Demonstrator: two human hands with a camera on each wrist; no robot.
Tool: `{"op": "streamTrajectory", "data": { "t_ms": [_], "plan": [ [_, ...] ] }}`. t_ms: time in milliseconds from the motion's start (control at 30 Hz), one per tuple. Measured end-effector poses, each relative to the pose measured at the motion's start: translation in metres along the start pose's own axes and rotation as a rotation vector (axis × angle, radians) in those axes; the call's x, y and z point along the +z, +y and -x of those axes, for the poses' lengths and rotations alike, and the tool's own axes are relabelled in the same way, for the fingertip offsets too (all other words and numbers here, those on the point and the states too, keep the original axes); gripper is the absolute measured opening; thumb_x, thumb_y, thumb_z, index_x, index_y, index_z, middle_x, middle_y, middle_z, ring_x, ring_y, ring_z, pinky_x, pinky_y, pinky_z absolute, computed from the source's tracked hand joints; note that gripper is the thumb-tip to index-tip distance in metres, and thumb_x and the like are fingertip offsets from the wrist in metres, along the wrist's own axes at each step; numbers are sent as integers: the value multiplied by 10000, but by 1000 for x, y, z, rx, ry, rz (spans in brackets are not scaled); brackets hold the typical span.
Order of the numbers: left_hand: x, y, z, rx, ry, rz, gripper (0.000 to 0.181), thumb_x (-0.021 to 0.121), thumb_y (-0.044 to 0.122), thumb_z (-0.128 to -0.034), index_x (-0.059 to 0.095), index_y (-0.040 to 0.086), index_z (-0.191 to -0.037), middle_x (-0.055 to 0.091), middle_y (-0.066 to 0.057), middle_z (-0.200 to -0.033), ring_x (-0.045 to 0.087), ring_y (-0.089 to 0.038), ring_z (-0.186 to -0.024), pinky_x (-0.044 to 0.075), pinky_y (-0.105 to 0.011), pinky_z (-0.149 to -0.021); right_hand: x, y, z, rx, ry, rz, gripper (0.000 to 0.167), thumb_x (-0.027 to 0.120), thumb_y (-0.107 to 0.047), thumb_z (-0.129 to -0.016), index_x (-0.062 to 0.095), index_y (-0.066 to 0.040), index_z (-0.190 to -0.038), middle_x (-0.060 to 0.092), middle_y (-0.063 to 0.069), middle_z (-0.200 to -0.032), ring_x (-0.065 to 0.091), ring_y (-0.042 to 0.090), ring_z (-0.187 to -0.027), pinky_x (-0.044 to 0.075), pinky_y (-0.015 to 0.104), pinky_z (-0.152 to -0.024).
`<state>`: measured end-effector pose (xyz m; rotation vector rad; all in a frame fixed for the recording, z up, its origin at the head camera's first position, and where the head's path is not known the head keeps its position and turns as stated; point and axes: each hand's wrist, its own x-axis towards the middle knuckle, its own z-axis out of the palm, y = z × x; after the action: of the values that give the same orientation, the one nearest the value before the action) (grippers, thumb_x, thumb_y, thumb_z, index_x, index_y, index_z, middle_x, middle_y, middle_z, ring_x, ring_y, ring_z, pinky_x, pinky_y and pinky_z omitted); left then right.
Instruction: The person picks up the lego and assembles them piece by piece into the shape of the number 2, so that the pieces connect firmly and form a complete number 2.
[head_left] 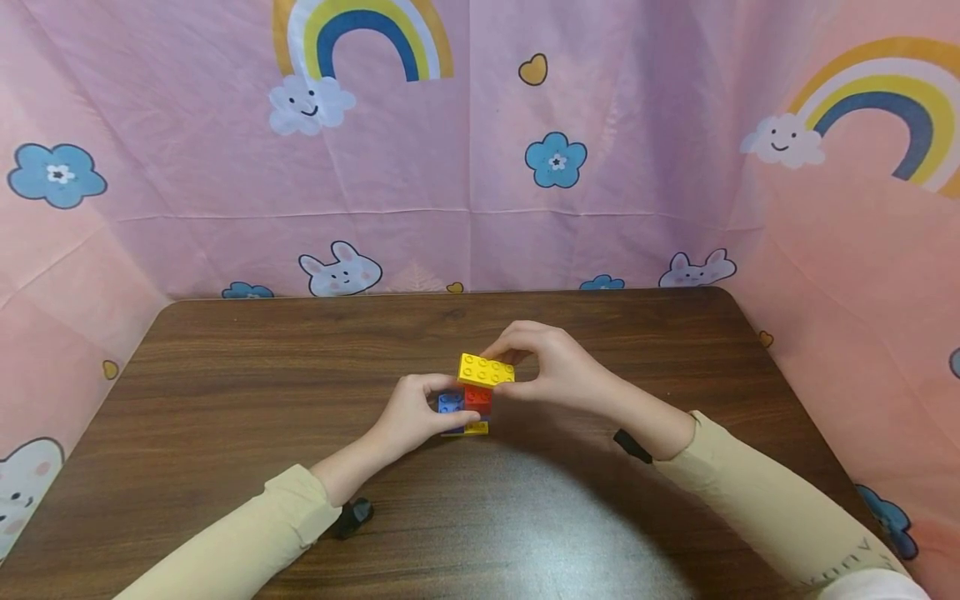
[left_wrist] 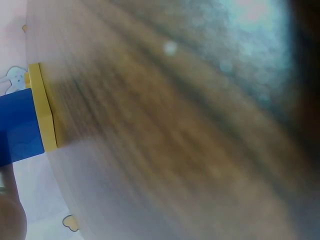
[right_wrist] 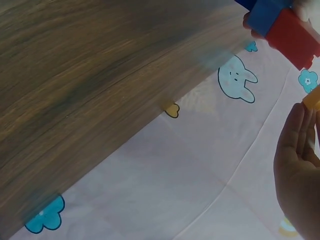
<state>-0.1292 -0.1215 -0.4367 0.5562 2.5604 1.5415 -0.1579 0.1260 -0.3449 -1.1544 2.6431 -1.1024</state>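
My right hand (head_left: 562, 371) pinches a yellow toy building brick (head_left: 486, 371) by its ends, with its studs facing up. The yellow brick is held over a red brick (head_left: 477, 398); in the right wrist view a gap shows between the yellow brick (right_wrist: 312, 100) and the red brick (right_wrist: 295, 40). My left hand (head_left: 405, 417) grips the stack below, thumb across its front. That stack has the red brick, a blue brick (head_left: 450, 403) to its left and a thin yellow piece (head_left: 477, 428) at the bottom. Fingers hide part of the stack.
The stack is over the middle of a brown wooden table (head_left: 262, 375). Pink printed cloth (head_left: 495, 242) rises behind the table and along both sides. A black strap part (head_left: 352, 517) hangs at the left wrist, another black piece (head_left: 632, 446) at the right.
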Motion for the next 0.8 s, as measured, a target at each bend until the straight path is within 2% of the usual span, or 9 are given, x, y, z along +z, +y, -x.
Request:
{"op": "streamTrajectory", "data": {
  "t_ms": [300, 467, 700, 800],
  "plan": [
    [0, 1, -1, 8, 6, 3, 426, 895, 179, -875, 766, 40, -1256, 803, -107, -1212, 741, -257, -1126, 607, -467, -1013, 6, -2, -8, -43, -9, -15, 347, 907, -103, -831, 795, -102, -1160, 734, 11, -1063, 671, 128, -926, 654, 376, -860],
    [-1, 1, -1, -22, 1, 26, 419, 893, 164, -873, 763, 41, -1252, 802, -107, -1205, 731, -252, -1123, 587, -414, -1009, 9, -6, -12, -53, -29, -20, 333, 900, -103, -833, 803, -102, -1152, 736, 18, -1056, 670, 136, -925, 655, 404, -851],
    [-1, 1, 0, -47, -10, 28, 414, 886, 164, -880, 760, 34, -1252, 801, -113, -1201, 739, -254, -1133, 613, -417, -1001, 12, -8, -14, -68, -57, 6, 334, 891, -108, -842, 803, -108, -1165, 738, 8, -1070, 675, 121, -946, 632, 275, -866],
    [-1, 1, 0, -51, -11, 17, 412, 886, 168, -881, 758, 27, -1246, 800, -121, -1202, 746, -257, -1129, 631, -436, -991, 14, -7, -15, -74, -66, 7, 333, 886, -114, -852, 800, -110, -1174, 737, 8, -1077, 678, 121, -960, 633, 278, -884]
  ]
}}
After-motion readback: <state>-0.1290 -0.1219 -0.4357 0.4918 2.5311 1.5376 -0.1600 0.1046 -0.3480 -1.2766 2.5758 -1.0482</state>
